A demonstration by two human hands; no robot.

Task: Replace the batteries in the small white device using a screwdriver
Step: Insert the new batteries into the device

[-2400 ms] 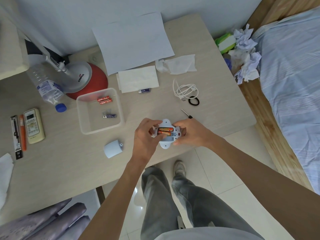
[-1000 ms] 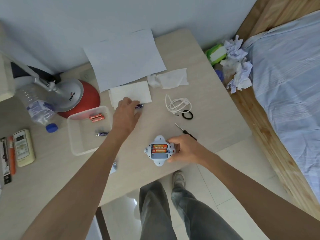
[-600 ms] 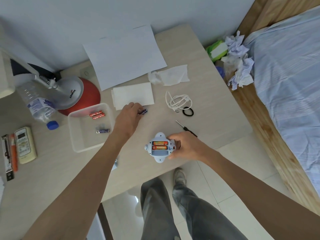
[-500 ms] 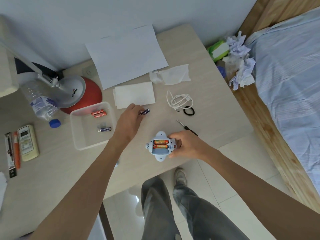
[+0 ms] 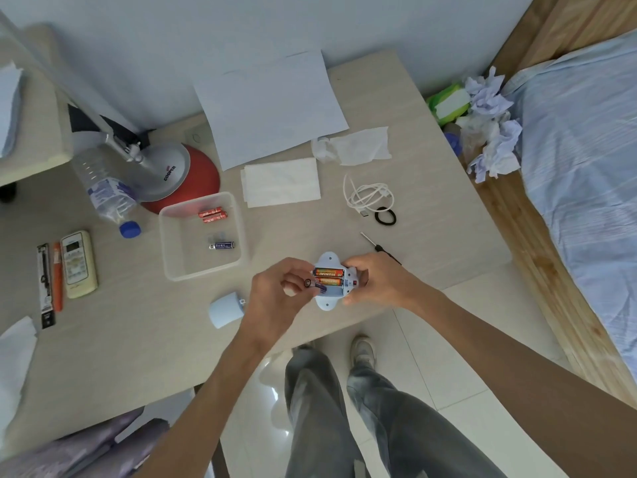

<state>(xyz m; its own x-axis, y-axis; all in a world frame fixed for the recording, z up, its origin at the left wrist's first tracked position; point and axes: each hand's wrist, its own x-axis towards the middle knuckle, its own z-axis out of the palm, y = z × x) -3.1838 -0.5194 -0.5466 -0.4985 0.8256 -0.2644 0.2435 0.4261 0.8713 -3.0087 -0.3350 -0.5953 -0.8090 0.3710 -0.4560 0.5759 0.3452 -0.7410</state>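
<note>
The small white device (image 5: 327,263) lies open side up near the table's front edge, with two orange batteries (image 5: 328,276) in its compartment. My right hand (image 5: 375,281) grips its right side. My left hand (image 5: 277,298) pinches a purple battery (image 5: 314,285), tilted, with one end at the empty lowest slot. The device's pale blue cover (image 5: 225,309) rests on the table left of my left hand. A small black-handled screwdriver (image 5: 378,247) lies just behind my right hand.
A clear plastic tray (image 5: 238,232) holds two orange batteries (image 5: 212,215) and one purple battery (image 5: 222,245). Behind are a folded tissue (image 5: 281,182), white cable (image 5: 367,194), black hair tie (image 5: 385,216), red-based lamp (image 5: 172,175), bottle (image 5: 105,191), remote (image 5: 78,263). A bed stands at right.
My left hand reached to the purple battery beside the folded tissue, picked it up and brought it back to the device. My right hand stayed on the device throughout.
</note>
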